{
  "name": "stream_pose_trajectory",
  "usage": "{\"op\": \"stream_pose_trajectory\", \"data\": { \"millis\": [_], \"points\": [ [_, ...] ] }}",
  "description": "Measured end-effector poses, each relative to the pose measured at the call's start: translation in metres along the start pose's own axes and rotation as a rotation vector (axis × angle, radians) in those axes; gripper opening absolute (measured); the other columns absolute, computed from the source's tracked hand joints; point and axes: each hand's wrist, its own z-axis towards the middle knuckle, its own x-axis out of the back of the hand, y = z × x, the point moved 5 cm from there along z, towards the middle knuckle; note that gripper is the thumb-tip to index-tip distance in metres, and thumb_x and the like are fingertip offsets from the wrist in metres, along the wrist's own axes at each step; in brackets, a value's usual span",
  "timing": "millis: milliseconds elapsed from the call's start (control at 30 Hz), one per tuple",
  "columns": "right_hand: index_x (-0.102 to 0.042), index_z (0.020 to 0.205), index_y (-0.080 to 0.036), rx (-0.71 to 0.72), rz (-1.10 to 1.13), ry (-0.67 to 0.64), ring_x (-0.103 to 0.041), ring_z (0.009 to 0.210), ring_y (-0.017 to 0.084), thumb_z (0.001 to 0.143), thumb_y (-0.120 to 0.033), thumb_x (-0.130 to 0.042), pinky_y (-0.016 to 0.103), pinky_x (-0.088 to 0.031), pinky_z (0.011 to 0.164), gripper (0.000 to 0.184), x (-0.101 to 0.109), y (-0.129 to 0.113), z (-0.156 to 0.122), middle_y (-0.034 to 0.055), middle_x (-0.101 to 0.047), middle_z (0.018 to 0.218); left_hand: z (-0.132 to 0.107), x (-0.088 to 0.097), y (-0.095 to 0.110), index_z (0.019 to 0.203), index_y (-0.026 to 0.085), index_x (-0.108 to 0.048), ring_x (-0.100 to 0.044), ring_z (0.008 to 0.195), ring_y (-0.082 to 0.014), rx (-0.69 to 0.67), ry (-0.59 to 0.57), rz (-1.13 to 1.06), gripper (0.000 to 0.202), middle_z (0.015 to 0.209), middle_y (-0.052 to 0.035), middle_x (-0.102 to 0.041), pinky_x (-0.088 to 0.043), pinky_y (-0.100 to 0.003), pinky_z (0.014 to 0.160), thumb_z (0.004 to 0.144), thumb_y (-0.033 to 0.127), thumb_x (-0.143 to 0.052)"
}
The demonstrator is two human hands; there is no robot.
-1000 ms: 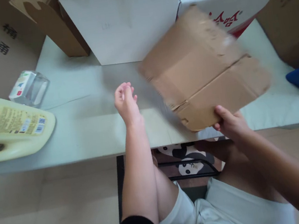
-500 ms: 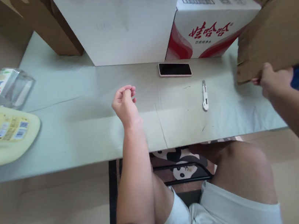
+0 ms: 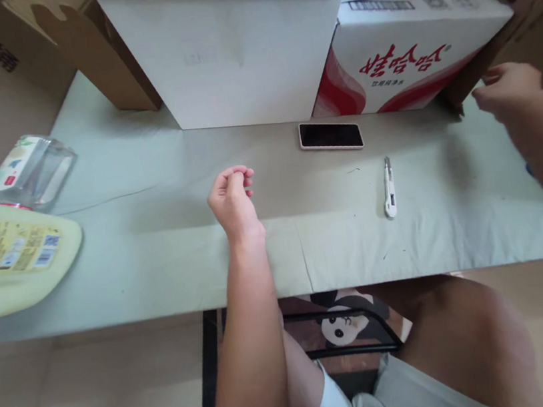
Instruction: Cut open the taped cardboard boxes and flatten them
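My left hand (image 3: 234,198) rests above the middle of the table with its fingers curled in against the thumb. Nothing shows in it. At the right, my right hand (image 3: 510,87) is raised beside a brown cardboard piece (image 3: 477,67), its fingers bent and slightly smeared. I cannot tell whether they grip the cardboard. That piece stands against the side of a white and red carton (image 3: 398,68). Between my hands lie a phone (image 3: 331,136), screen up, and a white utility knife (image 3: 388,188) with its tip pointing away from me.
Large white boxes (image 3: 230,54) stand along the back. On the left are a pale yellow bottle (image 3: 16,253) lying on its side, a clear plastic pack (image 3: 32,171) and brown cardboard boxes (image 3: 100,66). The table's front edge (image 3: 155,313) runs above my knees.
My right hand has moved up and away from me. The brown cardboard has swung back beside the white and red carton, and most of the blue thing beneath it has gone from sight.
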Motion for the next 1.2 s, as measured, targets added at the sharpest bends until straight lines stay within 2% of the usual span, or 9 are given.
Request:
{"op": "stream_pose_trajectory", "data": {
  "millis": [167,300,400,567,867,1000,1100,1133,1200],
  "points": [
    [-0.06,0.144,-0.004,-0.033,-0.023,-0.093,-0.07,0.114,0.023,0.088,-0.008,-0.066,0.033,-0.039,0.059,0.057,0.002,-0.006,-0.016,0.0241,-0.068,0.137,-0.002,0.0,0.001,0.069,0.02,-0.065,-0.058,0.064,-0.0106,-0.002,-0.014,0.006,0.006,0.071,-0.0011,-0.068,-0.04,-0.021,0.057,0.072,0.02,-0.06],
    [-0.07,0.13,0.002,0.053,-0.117,-0.138,-0.068,0.098,0.02,0.087,-0.008,-0.066,0.034,-0.037,0.064,0.044,0.008,-0.014,-0.026,0.0278,-0.074,0.121,-0.003,0.003,0.003,0.069,0.02,-0.066,-0.056,0.063,-0.0097,0.012,-0.007,-0.029,0.006,0.071,-0.0007,-0.067,-0.039,-0.02,0.055,0.071,0.02,-0.06],
    [-0.08,0.104,-0.004,0.196,-0.15,-0.176,-0.065,0.087,0.021,0.084,-0.01,-0.07,0.037,-0.036,0.069,0.023,0.007,-0.032,-0.043,0.0251,-0.076,0.103,-0.004,0.008,0.006,0.069,0.02,-0.063,-0.055,0.063,-0.0095,0.015,0.023,-0.075,0.006,0.07,0.0,-0.067,-0.038,-0.019,0.055,0.068,0.018,-0.057],
    [-0.077,0.102,-0.016,0.583,-0.078,-0.172,-0.064,0.101,0.024,0.087,-0.015,-0.066,0.035,-0.044,0.083,0.019,-0.014,-0.092,-0.098,0.0176,-0.073,0.12,-0.003,0.02,0.011,0.07,0.02,-0.056,-0.056,0.065,-0.0086,0.057,0.072,-0.15,0.008,0.073,0.0012,-0.062,-0.039,-0.019,0.058,0.064,0.015,-0.055],
    [-0.068,0.123,-0.019,1.344,-0.044,-0.27,-0.063,0.12,0.032,0.096,-0.027,-0.046,0.041,-0.052,0.088,0.036,-0.043,-0.283,-0.238,0.0144,-0.068,0.132,0.003,0.052,0.022,0.075,0.019,-0.058,-0.057,0.071,-0.0093,0.169,0.144,-0.286,0.01,0.081,0.0005,-0.06,-0.039,-0.022,0.062,0.067,0.026,-0.056],
    [-0.063,0.127,-0.019,1.429,0.096,-0.338,-0.063,0.122,0.03,0.093,-0.022,-0.052,0.041,-0.054,0.096,0.036,-0.05,-0.395,-0.283,0.0134,-0.062,0.141,0.012,0.053,0.02,0.067,0.02,-0.05,-0.042,0.054,-0.0075,0.299,0.09,-0.418,0.011,0.062,0.0051,-0.041,-0.032,-0.022,0.056,0.072,0.027,-0.056],
    [-0.065,0.112,-0.016,1.423,0.412,-0.305,-0.066,0.118,0.021,0.088,-0.019,-0.058,0.037,-0.054,0.105,0.025,-0.049,-0.484,-0.302,0.0077,-0.064,0.133,0.022,0.057,0.021,0.065,0.02,-0.045,-0.028,0.048,-0.007,0.348,0.121,-0.519,0.015,0.057,0.007,-0.028,-0.025,-0.023,0.052,0.078,0.025,-0.052],
    [-0.065,0.106,-0.014,1.384,0.461,-0.284,-0.065,0.123,0.02,0.093,-0.021,-0.048,0.038,-0.053,0.104,0.023,-0.051,-0.512,-0.303,0.0065,-0.063,0.131,0.025,0.059,0.022,0.065,0.019,-0.045,-0.027,0.048,-0.007,0.361,0.14,-0.537,0.016,0.057,0.0068,-0.027,-0.024,-0.023,0.052,0.079,0.023,-0.05],
    [-0.064,0.097,-0.005,1.324,0.51,-0.261,-0.059,0.136,0.025,0.097,-0.02,-0.019,0.047,-0.049,0.1,0.047,-0.056,-0.56,-0.302,0.0095,-0.055,0.131,0.029,0.063,0.024,0.065,0.019,-0.046,-0.027,0.048,-0.0069,0.399,0.16,-0.556,0.018,0.057,0.0062,-0.027,-0.023,-0.024,0.052,0.083,0.022,-0.048]
  ]
}}
